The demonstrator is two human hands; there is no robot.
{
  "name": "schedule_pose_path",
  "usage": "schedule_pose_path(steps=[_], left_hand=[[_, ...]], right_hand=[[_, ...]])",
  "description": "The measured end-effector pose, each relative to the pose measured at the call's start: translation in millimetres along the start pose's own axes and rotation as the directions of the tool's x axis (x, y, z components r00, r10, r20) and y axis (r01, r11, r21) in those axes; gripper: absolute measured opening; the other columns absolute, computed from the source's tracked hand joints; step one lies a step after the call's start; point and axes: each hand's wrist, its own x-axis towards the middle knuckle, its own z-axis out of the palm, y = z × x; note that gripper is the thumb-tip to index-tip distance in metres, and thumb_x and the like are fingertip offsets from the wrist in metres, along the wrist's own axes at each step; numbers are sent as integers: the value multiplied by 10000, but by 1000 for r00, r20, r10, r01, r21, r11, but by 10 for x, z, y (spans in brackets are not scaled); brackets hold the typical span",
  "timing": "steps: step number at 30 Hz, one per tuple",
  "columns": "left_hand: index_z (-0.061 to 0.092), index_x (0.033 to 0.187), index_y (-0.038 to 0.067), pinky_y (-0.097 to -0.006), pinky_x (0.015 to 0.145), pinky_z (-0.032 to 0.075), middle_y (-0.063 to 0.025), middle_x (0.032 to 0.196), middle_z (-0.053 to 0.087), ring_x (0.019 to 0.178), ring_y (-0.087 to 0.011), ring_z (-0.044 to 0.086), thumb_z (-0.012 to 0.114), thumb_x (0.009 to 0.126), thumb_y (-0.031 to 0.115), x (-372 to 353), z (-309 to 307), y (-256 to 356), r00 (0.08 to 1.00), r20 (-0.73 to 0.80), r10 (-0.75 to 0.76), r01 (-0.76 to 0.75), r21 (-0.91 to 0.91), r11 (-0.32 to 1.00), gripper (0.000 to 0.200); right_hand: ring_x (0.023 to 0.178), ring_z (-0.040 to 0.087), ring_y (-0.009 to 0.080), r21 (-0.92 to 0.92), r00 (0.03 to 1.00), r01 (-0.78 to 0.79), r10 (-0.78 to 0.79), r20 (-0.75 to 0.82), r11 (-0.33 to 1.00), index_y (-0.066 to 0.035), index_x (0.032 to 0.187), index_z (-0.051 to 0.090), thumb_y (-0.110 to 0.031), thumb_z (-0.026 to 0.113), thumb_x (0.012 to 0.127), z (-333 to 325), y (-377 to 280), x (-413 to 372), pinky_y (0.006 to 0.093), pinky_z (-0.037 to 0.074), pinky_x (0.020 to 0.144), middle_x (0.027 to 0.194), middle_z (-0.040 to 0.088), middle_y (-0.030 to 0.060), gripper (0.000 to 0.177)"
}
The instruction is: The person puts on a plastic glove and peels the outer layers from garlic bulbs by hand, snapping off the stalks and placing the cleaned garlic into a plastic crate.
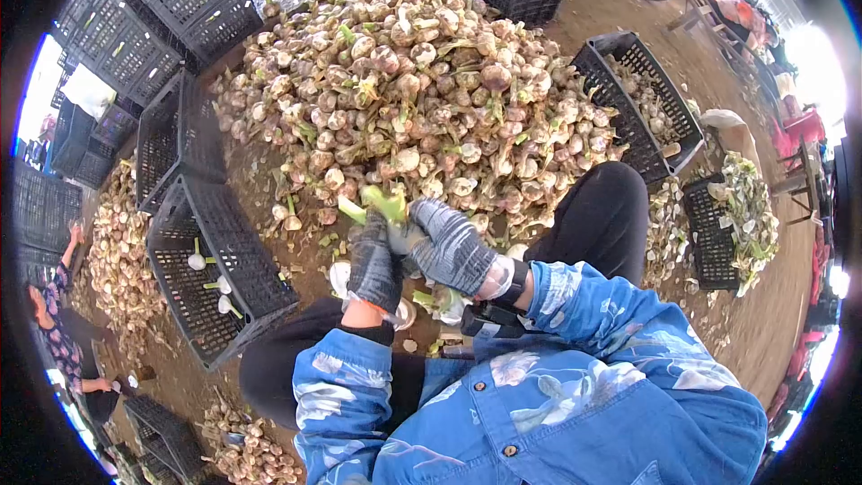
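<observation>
My left hand [373,262] and my right hand [446,247], both in grey knitted gloves, are closed together in front of me. Between them is a garlic bulb with a thick green stem [386,205] that points up and away. The bulb itself is mostly hidden by the gloved fingers. A large heap of garlic bulbs [404,90] with dry skins and cut stems lies just beyond my hands. Below them, pale trimmed leaves and skins [440,304] lie on the ground between my knees.
A black crate [220,269] at left holds a few white garlic bulbs with stems. Another crate [642,103] with garlic stands at right, near a crate of peelings [718,233]. Stacked crates [162,18] rise at upper left. A person [72,332] sits by another garlic heap [126,251].
</observation>
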Motion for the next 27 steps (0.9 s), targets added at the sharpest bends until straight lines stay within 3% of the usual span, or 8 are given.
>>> schedule_pose_path(steps=[3, 5, 6, 11, 13, 15, 19, 27], left_hand=[[543, 1013, 79, -320, 643, 520, -56, 854, 606, 723, -209, 593, 484, 824, 538, -127, 66, 137, 977, -204, 63, -36, 134, 990, 500], [547, 970, 95, -207, 353, 399, -20, 769, 601, 504, -148, 537, 456, 824, 555, -135, -30, 362, 987, -163, 12, -11, 8, 1000, 491], [549, 962, 97, -210, 353, 397, -31, 764, 602, 511, -158, 538, 442, 833, 549, -156, -117, 448, 994, -111, 8, -18, -92, 996, 482], [571, 911, 109, -244, 384, 477, -60, 691, 611, 511, -182, 570, 443, 867, 478, -234, 103, 516, 952, -279, 123, -190, -225, 956, 393], [575, 933, 111, -279, 489, 519, -36, 692, 603, 590, -184, 599, 489, 857, 441, -268, 151, 506, 941, -257, 220, -257, -123, 958, 350], [564, 898, 81, -298, 555, 517, -32, 723, 585, 628, -190, 586, 451, 872, 375, -274, 165, 502, 915, -289, 282, -333, -146, 931, 316], [562, 931, 54, -277, 616, 476, -28, 739, 560, 634, -156, 535, 488, 867, 400, -294, 191, 434, 912, -208, 353, -312, 207, 927, 359], [508, 1164, 4, -275, 643, 475, -116, 877, 620, 707, -203, 583, 368, 873, 561, -306, 87, 343, 898, 128, 420, -407, 600, 688, 644]], right_hand=[[748, 571, 297, 666, 967, -167, 252, -33, 727, -22, 946, 558, -116, 571, 800, 47, -255, 74, 368, 466, 698, 807, 587, 144, 174], [788, 576, 181, 342, 978, 109, -39, -205, 933, -36, 901, 540, -166, 496, 869, 121, 808, 174, 314, 472, 728, 855, 600, 55, 140], [806, 581, 171, 937, 936, -218, 331, 120, 274, -31, 874, 521, -141, 480, 870, -274, 292, 232, 323, 477, 732, 885, 596, 53, 117], [872, 587, 231, 764, 978, -22, 171, -117, 645, -13, 1093, 511, -206, 486, 875, -541, 428, 123, 349, 490, 743, 1004, 607, 131, 292], [928, 581, 231, -192, 866, -64, 151, 477, 979, -13, 1123, 526, -303, 560, 821, -529, 495, 25, 309, 459, 804, 1038, 595, 178, 420], [901, 589, 217, -368, 939, -3, 129, 318, 930, -3, 1118, 532, -366, 581, 795, -459, 501, -71, 317, 470, 759, 997, 608, 175, 488], [649, 560, 95, 311, 696, -660, 400, 596, 684, 24, 1001, 547, -416, 565, 828, -366, 214, 225, 217, 466, 543, 824, 563, 55, 473], [555, 549, 83, 420, 637, -739, 343, 691, 527, 16, 924, 606, -356, 598, 817, -110, 126, 216, 216, 460, 478, 710, 595, 37, 387]])
